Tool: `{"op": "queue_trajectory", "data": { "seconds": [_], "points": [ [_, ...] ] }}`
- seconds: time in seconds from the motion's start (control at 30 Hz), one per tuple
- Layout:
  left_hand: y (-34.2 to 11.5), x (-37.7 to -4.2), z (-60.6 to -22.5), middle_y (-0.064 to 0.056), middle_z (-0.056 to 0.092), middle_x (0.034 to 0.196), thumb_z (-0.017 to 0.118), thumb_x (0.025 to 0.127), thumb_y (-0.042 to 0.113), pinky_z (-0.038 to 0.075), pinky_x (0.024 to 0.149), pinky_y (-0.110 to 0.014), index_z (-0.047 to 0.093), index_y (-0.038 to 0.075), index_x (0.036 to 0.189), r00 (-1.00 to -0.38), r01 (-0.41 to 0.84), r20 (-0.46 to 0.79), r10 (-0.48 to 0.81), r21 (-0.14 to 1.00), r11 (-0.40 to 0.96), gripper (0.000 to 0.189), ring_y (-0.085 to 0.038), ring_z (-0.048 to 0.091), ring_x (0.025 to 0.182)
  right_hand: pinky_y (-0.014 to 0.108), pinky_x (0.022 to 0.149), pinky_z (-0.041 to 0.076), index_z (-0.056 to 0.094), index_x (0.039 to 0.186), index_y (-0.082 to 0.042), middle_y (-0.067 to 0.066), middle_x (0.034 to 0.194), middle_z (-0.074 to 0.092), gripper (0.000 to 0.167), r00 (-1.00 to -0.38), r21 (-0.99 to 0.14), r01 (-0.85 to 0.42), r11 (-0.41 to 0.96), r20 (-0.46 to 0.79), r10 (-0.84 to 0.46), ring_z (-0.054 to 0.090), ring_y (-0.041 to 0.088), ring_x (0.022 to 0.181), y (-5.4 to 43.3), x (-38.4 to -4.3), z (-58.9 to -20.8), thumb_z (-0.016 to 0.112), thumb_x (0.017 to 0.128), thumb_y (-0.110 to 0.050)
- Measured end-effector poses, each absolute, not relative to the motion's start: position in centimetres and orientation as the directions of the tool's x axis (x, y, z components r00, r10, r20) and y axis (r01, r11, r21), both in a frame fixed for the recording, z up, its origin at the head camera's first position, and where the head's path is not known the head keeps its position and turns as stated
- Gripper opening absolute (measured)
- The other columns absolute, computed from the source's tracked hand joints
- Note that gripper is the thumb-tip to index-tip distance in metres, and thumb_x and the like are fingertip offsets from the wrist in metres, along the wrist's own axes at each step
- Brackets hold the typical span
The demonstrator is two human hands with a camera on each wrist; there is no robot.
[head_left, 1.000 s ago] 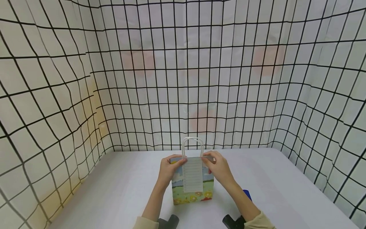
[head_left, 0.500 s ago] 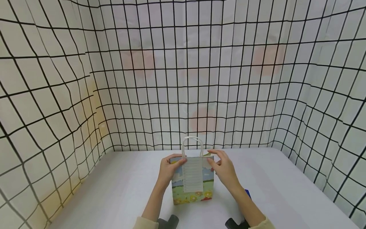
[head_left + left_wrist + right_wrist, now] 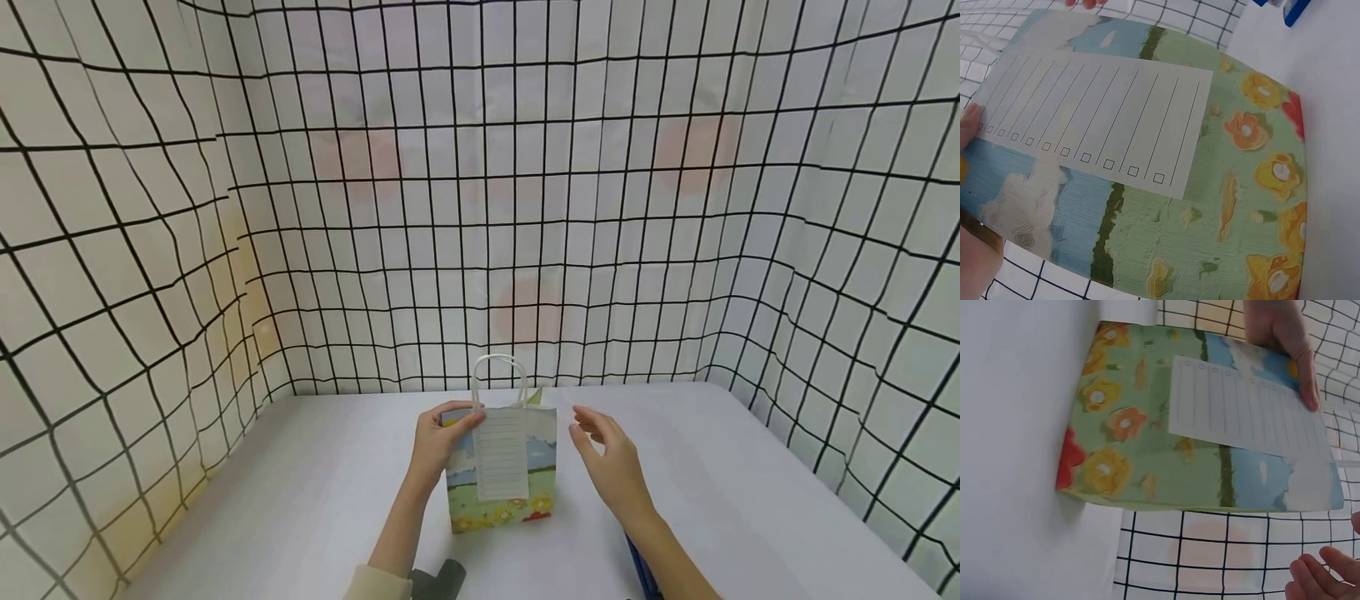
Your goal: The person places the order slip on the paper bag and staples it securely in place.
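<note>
A paper gift bag [image 3: 542, 479] painted with sky, grass and flowers stands upright on the table, its white handle [image 3: 500, 358] sticking up. Flat against its front lies a white checklist sheet [image 3: 1094, 119] with ruled lines and small boxes. My left hand [image 3: 437, 442] pinches the bag's top left rim, thumb in front at the sheet's upper left corner and fingers behind. To the right of the bag, my right hand [image 3: 618, 471] is apart from it, fingers loosely bent and holding nothing. In the right wrist view, the fingertips of my right hand [image 3: 1319, 581] show beside the bag's top.
A dark blue object [image 3: 642, 567] lies by my right forearm, partly hidden by it. Close to my left wrist is a dark grey cylindrical piece [image 3: 447, 577]. White walls with black grid netting [image 3: 517, 208] enclose the white table [image 3: 322, 483] at the back and sides.
My right hand has let go of the bag's top right rim and moved away to the right and down. My left hand keeps its pinch. A green flap now shows behind the rim.
</note>
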State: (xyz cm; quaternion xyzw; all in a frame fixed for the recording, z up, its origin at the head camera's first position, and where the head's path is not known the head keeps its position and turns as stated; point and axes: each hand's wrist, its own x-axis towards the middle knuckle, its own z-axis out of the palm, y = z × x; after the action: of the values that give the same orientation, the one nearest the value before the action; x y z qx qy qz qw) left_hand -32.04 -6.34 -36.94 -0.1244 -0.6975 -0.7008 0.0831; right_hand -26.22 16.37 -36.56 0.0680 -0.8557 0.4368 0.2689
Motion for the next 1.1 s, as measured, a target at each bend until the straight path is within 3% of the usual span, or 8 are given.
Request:
{"op": "queue_trajectory", "data": {
  "seconds": [0.33, 0.53, 0.8, 1.1],
  "points": [
    [-6.3, -32.0, -36.9, -0.005, 0.071, 0.083, 0.074, 0.074, 0.026, 0.052, 0.062, -0.025, 0.068, 0.001, 0.097, -0.955, 0.291, 0.291, 0.056, 0.957, -0.003, 0.035, -0.012, 0.066, 0.069, 0.054, 0.09, 0.042, 0.041, 0.134, -0.009, 0.014, 0.131, 0.047, 0.053, -0.897, -0.68, -0.193, 0.708, 0.414, 0.152, 0.046, 0.031, 0.119, 17.8, -24.1, -37.8, 0.045, 0.093, -0.042],
    [-6.3, -32.1, -37.0, -0.005, 0.071, 0.083, 0.074, 0.073, 0.027, 0.052, 0.062, -0.025, 0.068, 0.002, 0.097, -0.956, 0.289, 0.289, 0.052, 0.957, 0.002, 0.035, -0.012, 0.066, 0.068, 0.055, 0.09, 0.041, 0.036, 0.136, -0.006, 0.017, 0.133, 0.043, 0.058, -0.918, -0.664, -0.121, 0.738, 0.358, 0.171, 0.044, 0.033, 0.121, 18.3, -22.9, -38.2, 0.045, 0.092, -0.043],
    [-6.3, -32.2, -37.1, -0.005, 0.071, 0.082, 0.074, 0.073, 0.028, 0.052, 0.061, -0.025, 0.067, 0.001, 0.097, -0.957, 0.286, 0.286, 0.044, 0.958, -0.001, 0.037, -0.012, 0.066, 0.068, 0.061, 0.093, 0.036, 0.027, 0.14, -0.004, 0.023, 0.135, 0.035, 0.071, -0.958, -0.67, 0.037, 0.741, 0.188, 0.217, 0.039, 0.041, 0.122, 19.6, -22.2, -39.6, 0.04, 0.091, -0.054],
    [-6.3, -32.3, -37.1, -0.004, 0.072, 0.083, 0.074, 0.074, 0.025, 0.052, 0.063, -0.024, 0.067, 0.001, 0.099, -0.963, 0.263, 0.263, 0.051, 0.965, -0.015, 0.036, -0.011, 0.066, 0.069, 0.063, 0.093, 0.034, 0.019, 0.141, 0.001, 0.028, 0.136, 0.032, 0.084, -0.964, -0.65, 0.144, 0.746, 0.078, 0.254, 0.035, 0.045, 0.124, 21.4, -21.8, -41.9, 0.037, 0.088, -0.061]
  ]
}}
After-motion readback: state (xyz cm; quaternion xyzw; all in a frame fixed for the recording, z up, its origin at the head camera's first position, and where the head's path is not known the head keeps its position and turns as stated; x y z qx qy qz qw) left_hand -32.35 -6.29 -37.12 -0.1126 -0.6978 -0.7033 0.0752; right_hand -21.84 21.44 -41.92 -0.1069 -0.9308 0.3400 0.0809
